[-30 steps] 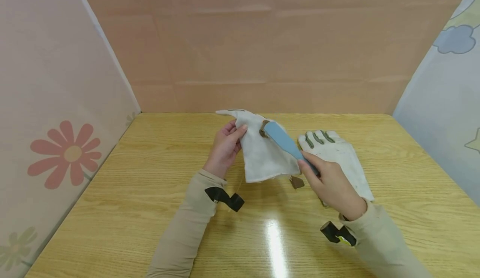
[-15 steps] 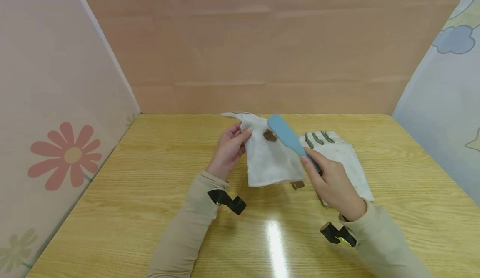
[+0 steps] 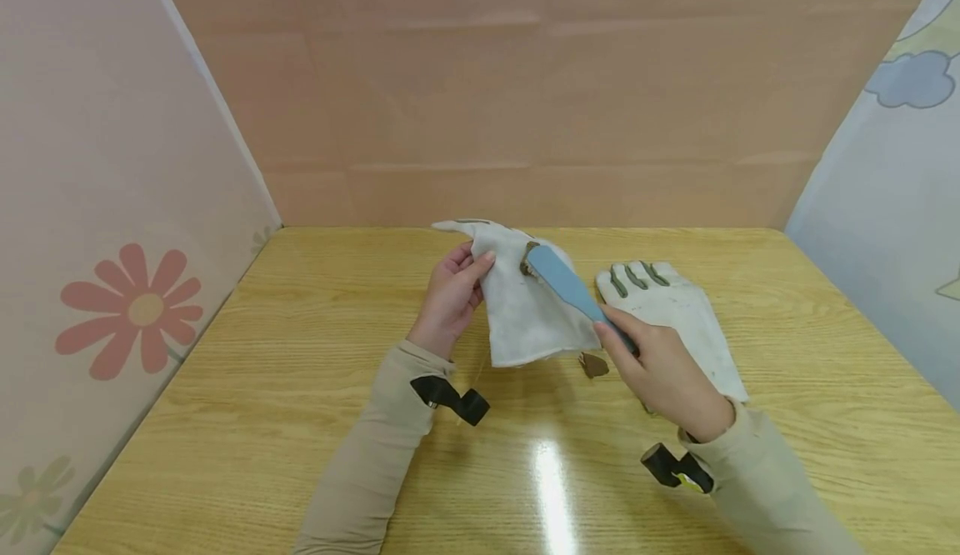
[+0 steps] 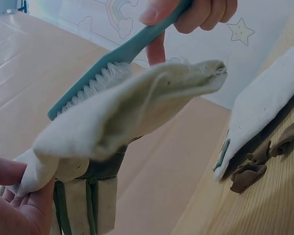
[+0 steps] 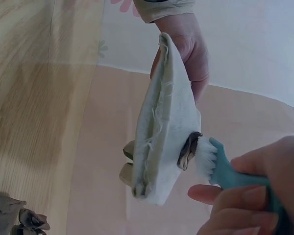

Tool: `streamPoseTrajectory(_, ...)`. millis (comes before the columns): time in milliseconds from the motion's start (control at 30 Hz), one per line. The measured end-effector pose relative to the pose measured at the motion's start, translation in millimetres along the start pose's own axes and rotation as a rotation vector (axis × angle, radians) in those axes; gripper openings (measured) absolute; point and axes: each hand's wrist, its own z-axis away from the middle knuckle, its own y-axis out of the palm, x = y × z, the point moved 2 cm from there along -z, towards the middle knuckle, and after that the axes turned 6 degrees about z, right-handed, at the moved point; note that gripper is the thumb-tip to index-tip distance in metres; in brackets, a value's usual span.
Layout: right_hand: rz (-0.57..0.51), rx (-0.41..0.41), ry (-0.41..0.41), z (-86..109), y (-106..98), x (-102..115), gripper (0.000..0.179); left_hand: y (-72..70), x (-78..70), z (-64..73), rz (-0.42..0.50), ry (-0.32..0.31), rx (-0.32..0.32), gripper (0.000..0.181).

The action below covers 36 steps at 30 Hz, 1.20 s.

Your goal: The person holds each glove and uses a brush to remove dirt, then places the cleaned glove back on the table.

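Observation:
My left hand pinches a white work glove by its side and holds it up off the table, cuff towards me. A dark brown clump sticks to the glove's face. In my right hand is a blue brush, gripped by its handle. Its white bristles meet the clump in the right wrist view. Green strips run along the fingers of the held glove, seen in the left wrist view.
A second white glove with green finger strips lies flat on the wooden table, right of the held one. Brown scraps lie beside it, under the raised glove. A brown-pink wall stands behind the table.
The brush first lifted away to the right, baring the brown clump, and is now back against it. The held glove shifted slightly right, then back left.

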Motion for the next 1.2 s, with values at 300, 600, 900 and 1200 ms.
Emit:
streamPoseTrajectory(300,-0.003,-0.159,-0.051,-0.6,-2.3,1.3,0.032,2.9,1.9,1.9,-0.009,-0.028,0.005,0.027)
streamPoseTrajectory(600,-0.022,-0.057,0.003,-1.6,3.9,0.4,0.03,3.9,6.1,3.0,-0.044,-0.041,0.014,0.028)
streamPoseTrajectory(900,-0.015,-0.008,0.014,-2.0,3.4,0.0,0.028,-1.6,1.5,0.4,0.01,-0.005,-0.012,0.025)
streamPoseTrajectory(1200,0.0,-0.093,-0.025,-1.7,-1.4,3.2,0.03,-0.5,0.4,2.1,-0.015,-0.021,-0.021,0.027)
